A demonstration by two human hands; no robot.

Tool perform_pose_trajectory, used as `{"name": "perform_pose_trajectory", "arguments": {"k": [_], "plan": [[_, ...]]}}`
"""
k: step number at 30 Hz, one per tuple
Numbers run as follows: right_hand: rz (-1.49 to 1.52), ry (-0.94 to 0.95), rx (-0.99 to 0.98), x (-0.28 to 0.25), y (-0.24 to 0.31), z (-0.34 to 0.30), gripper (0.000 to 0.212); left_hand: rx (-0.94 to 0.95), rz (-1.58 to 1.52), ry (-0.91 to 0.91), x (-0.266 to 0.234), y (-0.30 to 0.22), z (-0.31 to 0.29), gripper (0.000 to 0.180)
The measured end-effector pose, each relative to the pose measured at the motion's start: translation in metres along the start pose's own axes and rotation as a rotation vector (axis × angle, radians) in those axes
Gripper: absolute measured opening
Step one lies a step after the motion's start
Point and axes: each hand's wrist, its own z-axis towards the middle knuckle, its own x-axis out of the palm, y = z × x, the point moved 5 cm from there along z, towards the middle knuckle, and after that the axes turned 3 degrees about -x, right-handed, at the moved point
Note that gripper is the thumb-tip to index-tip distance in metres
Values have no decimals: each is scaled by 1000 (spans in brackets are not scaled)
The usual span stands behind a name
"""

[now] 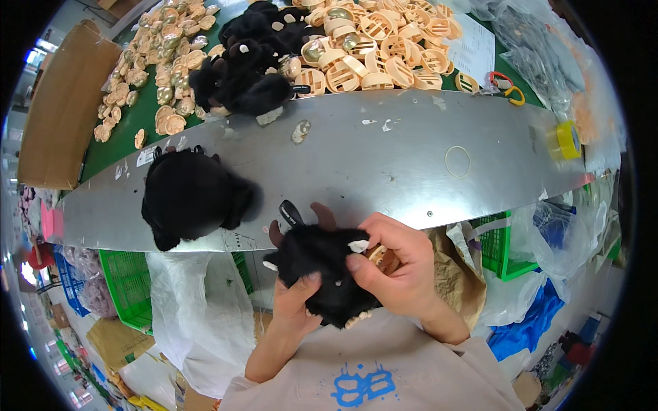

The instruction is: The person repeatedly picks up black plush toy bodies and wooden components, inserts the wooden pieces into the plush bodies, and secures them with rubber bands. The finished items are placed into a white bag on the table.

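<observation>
A small black plush bull with brown horns, white ears and a black loop tag is held up in front of my body, near the table's front edge. My left hand grips its lower left side, thumb pressed on the fur. With thumb and fingers my right hand pinches its right side by the white ear. A peach plastic piece with slots shows between the right fingers, partly hidden by them. To the left, a larger, rounded black plush toy lies on the metal surface.
Behind the grey metal worktop lie a heap of peach slotted plastic parts, shiny domed pieces and more black plush toys. Scissors and yellow tape are at the right. Green crates stand below.
</observation>
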Motion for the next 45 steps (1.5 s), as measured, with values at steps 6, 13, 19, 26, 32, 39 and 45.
{"name": "perform_pose_trajectory", "arguments": {"k": [6,13,19,26,32,39,45], "plan": [[-156,44,-16,-1,3,0,14,112,113,67,9,-5,3,70],[225,-163,80,-13,-2,-8,35,186,425,-332,6,-17,-4,53],[406,-76,137,-16,8,-20,33,285,405,-296,8,-17,2,26],[234,-96,192,0,-1,-13,24,247,408,-197,21,-13,5,37],[152,-92,138,3,0,-10,17,237,434,-197,8,-9,0,45],[-344,-124,-300,4,7,-11,23,402,754,-224,-1,-9,-14,35],[-642,-191,-493,18,-1,0,27,778,1240,-268,-17,6,-29,45]]}}
